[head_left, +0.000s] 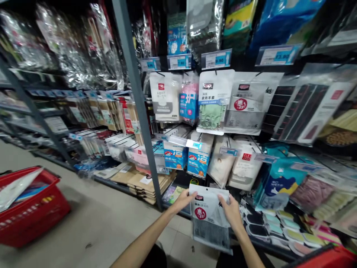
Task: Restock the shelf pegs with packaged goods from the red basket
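Observation:
Between my two hands hangs a flat plastic package (211, 219), white at the top with a red round mark and a see-through lower part showing grey cloth-like contents. My left hand (182, 199) pinches its upper left edge, and my right hand (231, 210) grips the upper right side with the thumb on the front. The package is upright, its front facing me. On the rack above it hangs a like-looking package (249, 102), beside a pack of green household gloves (213, 102). What lies behind the held package is hidden.
A grey upright post (139, 93) divides the shelves. Blue boxes (198, 158) and teal packs (284, 178) hang low. A red shopping basket (33, 208) with packages inside stands at left; a red edge (329, 257) shows at lower right. Stacked brown packs (145, 182) lie at the bottom.

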Tool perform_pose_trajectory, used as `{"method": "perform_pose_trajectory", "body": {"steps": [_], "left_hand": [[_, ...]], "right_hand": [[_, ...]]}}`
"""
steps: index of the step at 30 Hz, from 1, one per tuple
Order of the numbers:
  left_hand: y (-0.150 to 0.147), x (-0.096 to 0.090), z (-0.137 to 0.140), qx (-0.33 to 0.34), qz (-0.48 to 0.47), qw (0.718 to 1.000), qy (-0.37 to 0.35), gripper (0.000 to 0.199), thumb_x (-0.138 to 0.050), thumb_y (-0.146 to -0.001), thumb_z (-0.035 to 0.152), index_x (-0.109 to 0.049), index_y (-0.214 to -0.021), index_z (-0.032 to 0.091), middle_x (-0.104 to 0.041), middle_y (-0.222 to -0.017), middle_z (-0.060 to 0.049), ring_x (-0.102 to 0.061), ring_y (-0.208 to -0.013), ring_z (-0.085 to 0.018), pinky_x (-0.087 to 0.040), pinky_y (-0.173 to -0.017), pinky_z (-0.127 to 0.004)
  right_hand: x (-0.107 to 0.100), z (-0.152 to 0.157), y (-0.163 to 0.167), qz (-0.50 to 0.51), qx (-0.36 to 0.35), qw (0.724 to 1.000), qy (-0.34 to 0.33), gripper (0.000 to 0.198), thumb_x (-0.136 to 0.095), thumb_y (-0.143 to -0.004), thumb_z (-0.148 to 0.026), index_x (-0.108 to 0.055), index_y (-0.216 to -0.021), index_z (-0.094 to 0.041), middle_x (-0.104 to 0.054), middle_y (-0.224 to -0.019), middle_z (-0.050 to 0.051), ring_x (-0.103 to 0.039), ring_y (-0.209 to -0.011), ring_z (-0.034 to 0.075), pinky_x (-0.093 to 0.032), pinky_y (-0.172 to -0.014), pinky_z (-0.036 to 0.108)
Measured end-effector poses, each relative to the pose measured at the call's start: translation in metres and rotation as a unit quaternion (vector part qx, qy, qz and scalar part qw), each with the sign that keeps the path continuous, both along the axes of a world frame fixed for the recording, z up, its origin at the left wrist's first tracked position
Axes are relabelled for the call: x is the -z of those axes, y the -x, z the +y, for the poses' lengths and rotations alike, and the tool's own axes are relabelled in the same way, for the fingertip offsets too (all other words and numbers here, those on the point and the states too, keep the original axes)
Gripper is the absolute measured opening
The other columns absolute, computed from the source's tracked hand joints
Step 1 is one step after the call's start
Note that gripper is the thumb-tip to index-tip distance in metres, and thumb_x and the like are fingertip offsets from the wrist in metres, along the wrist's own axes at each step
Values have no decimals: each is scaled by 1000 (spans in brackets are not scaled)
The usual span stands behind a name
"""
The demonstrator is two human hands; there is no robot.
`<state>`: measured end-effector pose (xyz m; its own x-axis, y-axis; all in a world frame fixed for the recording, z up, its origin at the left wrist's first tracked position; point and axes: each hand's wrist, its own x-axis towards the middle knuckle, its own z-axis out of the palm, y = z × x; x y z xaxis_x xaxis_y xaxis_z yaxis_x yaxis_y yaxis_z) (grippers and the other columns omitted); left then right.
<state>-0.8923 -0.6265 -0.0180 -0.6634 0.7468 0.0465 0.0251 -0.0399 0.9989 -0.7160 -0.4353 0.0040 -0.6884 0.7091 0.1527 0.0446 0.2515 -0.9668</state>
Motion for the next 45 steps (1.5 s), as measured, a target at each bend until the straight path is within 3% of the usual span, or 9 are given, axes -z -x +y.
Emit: {"method": "perform_pose_trajectory", "body": {"steps": [8, 12, 15, 18, 22, 26, 31, 38, 45], "left_hand": [[-1, -14, -3, -59, 16, 998, -7, 58, -82, -65, 69, -61, -64, 14, -56, -58, 3, -47, -57, -11, -32, -56, -22], [-26, -53, -5, -82, 59, 994, -29, 50, -79, -72, 63, -64, -73, 16, -59, -66, 2, -51, -63, -13, -38, -59, -23], [-49, -118, 5, -126, 114, 983, -67, 41, -77, -77, 57, -62, -74, 19, -60, -67, 2, -53, -64, -14, -42, -60, -24], [-61, -214, 33, -151, 202, 961, -114, 37, -76, -80, 53, -62, -78, 19, -65, -75, 0, -58, -71, -17, -47, -65, -26], [-53, -343, 97, -173, 274, 914, -245, 33, -78, -82, 45, -62, -94, 19, -71, -94, -6, -66, -88, -21, -53, -80, -31], [-28, -421, 157, -199, 343, 872, -287, 47, -77, -84, 26, -55, -125, 19, -65, -121, -12, -65, -107, -25, -51, -98, -42], [-5, -448, 190, -256, 453, 806, -280, 16, -68, -88, 16, -71, -103, 18, -66, -115, -12, -59, -113, -25, -46, -106, -46], [6, -463, 193, -259, 462, 786, -318, 20, -68, -93, 28, -75, -110, 19, -62, -119, -13, -58, -116, -24, -49, -104, -42], [22, -463, 210, -252, 469, 792, -299, 26, -61, -96, 20, -73, -119, 13, -57, -127, -16, -56, -125, -26, -39, -118, -46]], "right_hand": [[-7, -12, 3, 45, -23, 999, -5, 51, -72, -82, -60, -74, -105, -14, -78, -105, 11, -71, -99, 28, -55, -87, 36], [-31, -20, -12, 108, 15, 994, 9, 47, -72, -83, -57, -72, -106, -16, -77, -108, 12, -70, -100, 30, -55, -89, 39], [-84, -23, -32, 173, 51, 984, 4, 40, -74, -84, -53, -71, -106, -19, -77, -109, 11, -71, -97, 28, -57, -87, 38], [-173, -5, -44, 227, 102, 966, -74, 33, -75, -85, -49, -72, -104, -21, -77, -105, 8, -71, -93, 26, -56, -84, 35], [-305, 58, -28, 295, 177, 918, -198, 29, -73, -85, -45, -71, -96, -18, -76, -94, 6, -68, -85, 22, -54, -77, 33], [-394, 130, 11, 296, 221, 895, -248, 31, -71, -83, -40, -71, -97, -12, -75, -95, 10, -67, -86, 23, -53, -84, 39], [-439, 165, 43, 290, 220, 894, -261, 32, -70, -84, -41, -70, -95, -10, -74, -93, 13, -64, -87, 23, -51, -89, 43], [-471, 168, 46, 312, 182, 876, -319, 32, -68, -87, -44, -67, -94, -13, -72, -95, 11, -63, -85, 20, -51, -87, 39], [-470, 184, 55, 286, 173, 888, -317, 28, -68, -89, -40, -64, -94, -13, -71, -99, 13, -65, -93, 25, -51, -92, 44]]}}
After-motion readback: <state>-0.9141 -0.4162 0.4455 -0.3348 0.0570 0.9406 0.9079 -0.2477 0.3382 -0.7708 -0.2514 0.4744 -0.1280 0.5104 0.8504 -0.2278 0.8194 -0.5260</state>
